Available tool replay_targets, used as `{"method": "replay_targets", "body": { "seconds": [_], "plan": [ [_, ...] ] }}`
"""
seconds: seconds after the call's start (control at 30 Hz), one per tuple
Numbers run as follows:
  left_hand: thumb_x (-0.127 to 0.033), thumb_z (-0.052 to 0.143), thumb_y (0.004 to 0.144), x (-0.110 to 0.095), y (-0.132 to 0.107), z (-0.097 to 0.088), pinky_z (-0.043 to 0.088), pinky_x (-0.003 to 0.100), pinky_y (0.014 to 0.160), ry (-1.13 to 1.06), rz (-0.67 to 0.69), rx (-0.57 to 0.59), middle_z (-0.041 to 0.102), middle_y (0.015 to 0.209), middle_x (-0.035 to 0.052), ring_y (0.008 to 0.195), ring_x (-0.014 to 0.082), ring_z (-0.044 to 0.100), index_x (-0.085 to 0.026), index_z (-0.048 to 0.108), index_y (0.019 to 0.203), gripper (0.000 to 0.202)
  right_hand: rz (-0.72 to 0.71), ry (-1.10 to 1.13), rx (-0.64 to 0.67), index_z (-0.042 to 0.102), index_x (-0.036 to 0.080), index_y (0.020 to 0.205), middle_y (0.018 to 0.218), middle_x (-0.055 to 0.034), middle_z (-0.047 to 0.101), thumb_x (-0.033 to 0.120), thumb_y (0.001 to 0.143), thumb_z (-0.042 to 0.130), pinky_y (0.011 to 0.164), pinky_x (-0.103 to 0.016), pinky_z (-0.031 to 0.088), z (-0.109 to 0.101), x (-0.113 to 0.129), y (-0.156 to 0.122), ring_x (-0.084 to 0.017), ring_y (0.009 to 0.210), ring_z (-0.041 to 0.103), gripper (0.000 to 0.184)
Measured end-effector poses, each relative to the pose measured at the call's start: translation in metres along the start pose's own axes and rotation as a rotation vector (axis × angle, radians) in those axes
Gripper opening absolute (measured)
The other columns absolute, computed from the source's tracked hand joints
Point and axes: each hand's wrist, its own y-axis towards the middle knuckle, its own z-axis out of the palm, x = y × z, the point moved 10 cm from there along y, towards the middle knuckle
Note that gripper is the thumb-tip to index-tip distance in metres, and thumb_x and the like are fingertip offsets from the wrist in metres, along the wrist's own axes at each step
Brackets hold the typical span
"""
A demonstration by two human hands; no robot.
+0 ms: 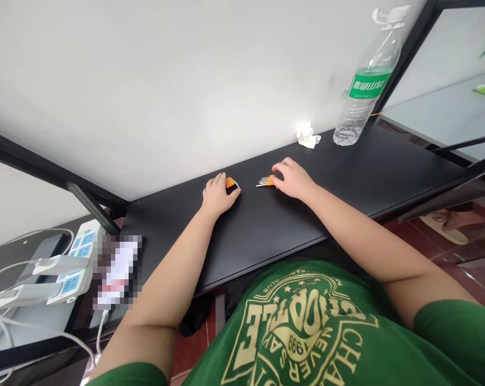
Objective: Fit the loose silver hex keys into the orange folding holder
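Note:
My left hand (217, 195) rests on the black desk (266, 225) with its fingers curled around a small orange piece (230, 183) that has a thin metal part at its end. My right hand (293, 179) lies a little to the right, fingers closed on another small orange piece (270, 181) with several thin metal prongs (262, 183) sticking out to the left. The two pieces are apart, with a short gap of desk between them.
A plastic water bottle with a green label (366, 88) stands at the back right, a crumpled white tissue (307, 135) beside it. At the left are a white power strip (75, 257) with plugs and white cables. A white wall runs behind the desk.

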Motion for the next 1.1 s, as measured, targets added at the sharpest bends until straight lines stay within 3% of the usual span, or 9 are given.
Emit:
{"method": "replay_targets", "body": {
  "seconds": [0.07, 0.17, 0.3, 0.43, 0.57, 0.7, 0.8, 0.97, 1.1],
  "plan": [
    [-0.057, 0.060, 0.092, 0.003, 0.001, 0.007, 0.031, 0.066, 0.120, 0.010, -0.005, 0.046, 0.046, 0.164, 0.0123, 0.152, 0.0453, 0.033, -0.026, 0.050, 0.152, 0.068, -0.114, -0.028, 0.003, 0.074, 0.019, 0.111, 0.117, -0.0117, 0.063, 0.032, 0.097, 0.060, 0.086, -0.037, 0.047, 0.001, 0.015, -0.006, -0.026, 0.100, 0.061, 0.023],
    [-0.053, 0.056, 0.096, 0.000, 0.000, 0.005, 0.034, 0.065, 0.116, 0.007, 0.016, 0.032, 0.056, 0.155, 0.0090, 0.148, 0.0431, 0.039, -0.031, 0.059, 0.140, 0.050, -0.231, -0.140, 0.130, 0.076, 0.019, 0.101, 0.110, -0.0130, 0.065, 0.029, 0.098, 0.058, 0.088, -0.041, 0.047, 0.018, 0.032, -0.013, -0.029, 0.103, 0.058, 0.022],
    [-0.048, 0.067, 0.089, -0.008, -0.002, -0.002, 0.045, 0.055, 0.106, -0.039, 0.049, 0.022, 0.069, 0.134, 0.0091, 0.133, 0.0385, 0.054, -0.028, 0.069, 0.117, 0.034, -0.207, -0.280, 0.179, 0.076, 0.018, 0.111, 0.121, -0.0176, 0.065, 0.035, 0.100, 0.056, 0.088, -0.048, 0.047, 0.025, 0.029, -0.011, -0.037, 0.111, 0.055, 0.029],
    [-0.045, 0.081, 0.073, -0.014, -0.010, -0.005, 0.051, 0.048, 0.098, -0.140, 0.034, 0.046, 0.072, 0.120, 0.0083, 0.118, 0.0340, 0.063, -0.025, 0.069, 0.100, 0.036, -0.177, -0.247, 0.121, 0.075, 0.019, 0.116, 0.129, -0.0184, 0.065, 0.035, 0.098, 0.061, 0.096, -0.056, 0.046, 0.020, 0.025, -0.009, -0.041, 0.122, 0.052, 0.028],
    [-0.038, 0.082, 0.071, -0.037, -0.025, -0.008, 0.056, 0.037, 0.087, -0.370, 0.135, 0.042, 0.074, 0.101, 0.0022, 0.093, 0.0227, 0.070, -0.025, 0.062, 0.107, 0.043, -0.184, 0.186, 0.134, 0.071, 0.018, 0.120, 0.121, -0.0130, 0.071, 0.035, 0.095, 0.068, 0.096, -0.046, 0.053, 0.024, 0.037, -0.015, -0.028, 0.110, 0.065, 0.030],
    [-0.040, 0.078, 0.077, -0.065, -0.043, -0.016, 0.056, 0.033, 0.084, -0.412, 0.271, -0.013, 0.073, 0.101, 0.0011, 0.090, 0.0200, 0.071, -0.024, 0.061, 0.112, 0.042, -0.100, 0.674, 0.329, 0.065, 0.019, 0.128, 0.109, -0.0078, 0.075, 0.032, 0.089, 0.077, 0.082, -0.035, 0.059, 0.048, 0.047, -0.022, -0.020, 0.092, 0.070, 0.042],
    [-0.038, 0.076, 0.079, -0.074, -0.050, -0.021, 0.056, 0.034, 0.084, -0.394, 0.310, -0.047, 0.074, 0.103, 0.0019, 0.091, 0.0204, 0.071, -0.024, 0.061, 0.114, 0.041, -0.005, 0.943, 0.497, 0.067, 0.016, 0.120, 0.089, -0.0055, 0.074, 0.029, 0.089, 0.079, 0.061, -0.026, 0.057, 0.063, 0.050, -0.028, -0.017, 0.076, 0.070, 0.036],
    [-0.037, 0.080, 0.077, -0.076, -0.051, -0.026, 0.057, 0.036, 0.083, -0.376, 0.325, -0.073, 0.074, 0.103, 0.0029, 0.088, 0.0210, 0.071, -0.024, 0.061, 0.114, 0.043, 0.223, 1.186, 0.628, 0.074, 0.013, 0.094, 0.086, -0.0084, 0.075, 0.031, 0.086, 0.085, 0.057, -0.021, 0.059, 0.068, 0.041, -0.036, -0.012, 0.066, 0.068, 0.023],
    [-0.034, 0.080, 0.077, -0.077, -0.052, -0.029, 0.058, 0.036, 0.084, -0.375, 0.326, -0.087, 0.073, 0.103, 0.0030, 0.088, 0.0208, 0.071, -0.024, 0.060, 0.115, 0.044, 0.310, 1.287, 0.718, 0.074, 0.013, 0.087, 0.079, -0.0064, 0.072, 0.030, 0.084, 0.087, 0.057, -0.020, 0.059, 0.068, 0.041, -0.043, -0.010, 0.062, 0.066, 0.022]
  ]
}}
